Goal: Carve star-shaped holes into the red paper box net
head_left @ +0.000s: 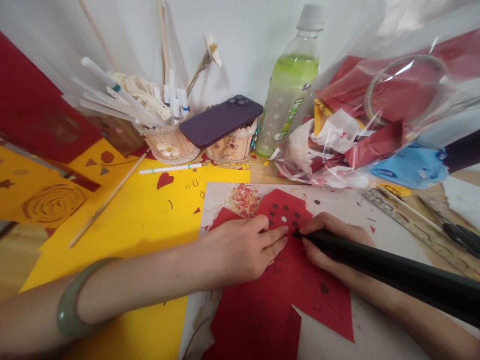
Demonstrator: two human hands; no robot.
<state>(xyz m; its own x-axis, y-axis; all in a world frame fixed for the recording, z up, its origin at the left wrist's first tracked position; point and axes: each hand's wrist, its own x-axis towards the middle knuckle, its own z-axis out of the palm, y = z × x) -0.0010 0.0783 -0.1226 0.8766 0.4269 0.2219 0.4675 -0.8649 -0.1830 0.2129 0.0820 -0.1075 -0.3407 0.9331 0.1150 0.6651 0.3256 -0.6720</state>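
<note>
My right hand grips a long black pen-like tool near its end, thumb and fingers pinched round it. The tool's tip touches a red paper sheet beside a group of small dark stars and one pale dot. Whether the tip marks or cuts cannot be made out. Flat on the same red paper lies my left hand, fingers stretched toward the tip, holding nothing. Dark drawn shapes also show lower on the red paper. Under it is a whitish sheet with red and yellow specks.
Yellow paper with a wooden stick and a red heart lies left. Behind stand decorated pots, a phone resting on one, and a green drink bottle. Right are a plastic bag of scraps, ruler and scissors.
</note>
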